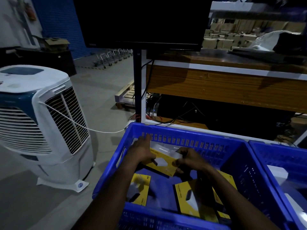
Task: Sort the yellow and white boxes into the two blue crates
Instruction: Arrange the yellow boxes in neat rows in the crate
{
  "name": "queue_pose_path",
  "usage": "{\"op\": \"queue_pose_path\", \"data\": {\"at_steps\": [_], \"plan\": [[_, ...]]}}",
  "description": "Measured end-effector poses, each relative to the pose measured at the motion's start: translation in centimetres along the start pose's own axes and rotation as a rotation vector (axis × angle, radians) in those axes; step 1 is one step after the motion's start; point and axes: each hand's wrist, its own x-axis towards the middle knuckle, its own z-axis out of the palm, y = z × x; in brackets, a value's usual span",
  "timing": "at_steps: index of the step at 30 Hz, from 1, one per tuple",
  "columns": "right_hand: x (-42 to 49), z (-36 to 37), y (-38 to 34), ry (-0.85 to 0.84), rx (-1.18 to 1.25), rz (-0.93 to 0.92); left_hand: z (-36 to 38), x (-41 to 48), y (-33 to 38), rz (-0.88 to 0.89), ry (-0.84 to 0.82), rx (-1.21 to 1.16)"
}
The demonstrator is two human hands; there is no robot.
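Both my hands are inside the near blue crate (166,130), holding one yellow box (163,164) above its floor. My left hand (141,151) grips the box's left end, thumb on its face. My right hand (191,159) pinches its right end, fingers curled round the edge. A white box (166,146) lies behind it by the far wall. Two more yellow boxes (138,190) (194,200) lie on the crate floor under my forearms. A second blue crate (282,150) stands to the right and holds white boxes (279,175).
A white air cooler (38,120) stands on the floor to the left, its cord running to the desk. Behind the crates is a wooden desk (224,87) with a dark monitor (142,22) and tangled cables beneath. A pallet (126,97) lies further back.
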Motion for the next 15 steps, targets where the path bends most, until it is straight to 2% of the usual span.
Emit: {"op": "queue_pose_path", "data": {"at_steps": [5, 9, 12, 15], "plan": [[0.8, 0.9, 0.2, 0.09, -0.239, -0.078, 0.4, 0.5, -0.5, -0.055, -0.043, 0.13], [1.2, 2.2, 0.2, 0.11, -0.279, -0.089, 0.7, 0.6, -0.6, -0.082, -0.025, 0.151], [1.3, 2.9, 0.5, 0.11, -0.249, -0.077, 0.9, 0.5, -0.5, -0.147, -0.011, 0.119], [1.5, 3.1, 0.9, 0.086, -0.119, -0.08, 1.1, 0.6, -0.2, -0.168, 0.02, 0.094]]}}
